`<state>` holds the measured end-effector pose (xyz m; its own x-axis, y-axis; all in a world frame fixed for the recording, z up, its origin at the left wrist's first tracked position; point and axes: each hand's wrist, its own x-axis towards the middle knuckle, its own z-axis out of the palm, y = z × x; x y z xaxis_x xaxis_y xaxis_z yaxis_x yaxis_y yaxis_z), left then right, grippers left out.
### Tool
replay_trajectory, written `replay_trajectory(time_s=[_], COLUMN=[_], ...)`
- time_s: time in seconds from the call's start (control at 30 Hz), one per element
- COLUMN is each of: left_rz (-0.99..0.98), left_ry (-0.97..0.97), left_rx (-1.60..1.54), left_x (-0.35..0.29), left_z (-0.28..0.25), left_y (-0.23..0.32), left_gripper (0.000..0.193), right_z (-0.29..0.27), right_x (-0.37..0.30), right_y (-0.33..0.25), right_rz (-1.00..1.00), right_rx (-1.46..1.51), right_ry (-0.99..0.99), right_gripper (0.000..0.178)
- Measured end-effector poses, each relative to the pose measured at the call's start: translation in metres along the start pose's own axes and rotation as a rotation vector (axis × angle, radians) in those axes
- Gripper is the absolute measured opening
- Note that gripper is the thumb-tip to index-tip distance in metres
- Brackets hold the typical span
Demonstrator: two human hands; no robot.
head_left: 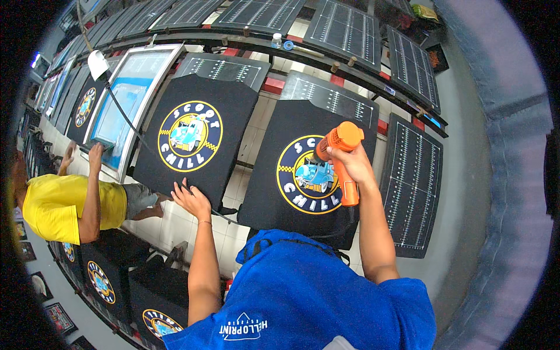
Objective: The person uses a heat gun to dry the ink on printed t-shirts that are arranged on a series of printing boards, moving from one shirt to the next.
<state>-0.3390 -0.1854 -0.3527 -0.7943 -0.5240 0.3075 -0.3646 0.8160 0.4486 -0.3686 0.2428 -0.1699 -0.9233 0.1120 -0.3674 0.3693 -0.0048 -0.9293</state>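
Note:
My right hand (356, 162) grips an orange heat gun (345, 135) by its handle. The gun is over the right-hand black T-shirt (265, 204), covering part of its round print (312, 175) with a light-blue vehicle. At the lower edge of the other black T-shirt (233, 105), my left hand (195, 203) has its fingers spread. A dark cord (129, 119) hangs across that shirt and passes by the left fingers; whether they pinch it is unclear. This shirt's round print (190, 136) is fully visible. Both shirts lie flat on boards.
To the left, a person in a yellow shirt (76, 201) works at a framed printing screen (125, 87). Bare marked boards (411, 184) line the right side and the row beyond the rail (303, 55). Printed black shirts (102, 280) lie behind at lower left. A small jar (276, 41) and tape roll (288, 45) sit on the rail.

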Motion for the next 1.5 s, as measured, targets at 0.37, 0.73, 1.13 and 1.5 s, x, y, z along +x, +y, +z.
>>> replay_trajectory(time_s=[0.37, 0.73, 1.13, 1.5], left_rz=[-0.003, -0.010, -0.020, 0.014], left_ry=[-0.015, -0.009, -0.008, 0.014], left_rx=[0.012, 0.009, -0.004, 0.025], left_x=[0.001, 0.000, 0.000, 0.000], left_z=[-0.001, -0.001, -0.004, 0.003], left_y=[0.002, 0.003, 0.006, -0.003], left_gripper=[0.042, 0.042, 0.039, 0.040], right_z=[0.008, 0.019, 0.033, 0.013], right_x=[0.005, 0.014, 0.006, 0.007], right_y=[0.008, 0.019, 0.011, 0.023], right_rz=[-0.014, -0.007, -0.031, 0.001], right_rx=[0.009, -0.003, -0.023, -0.040], right_ry=[-0.030, -0.064, -0.120, -0.094], right_gripper=[0.040, 0.044, 0.042, 0.052])
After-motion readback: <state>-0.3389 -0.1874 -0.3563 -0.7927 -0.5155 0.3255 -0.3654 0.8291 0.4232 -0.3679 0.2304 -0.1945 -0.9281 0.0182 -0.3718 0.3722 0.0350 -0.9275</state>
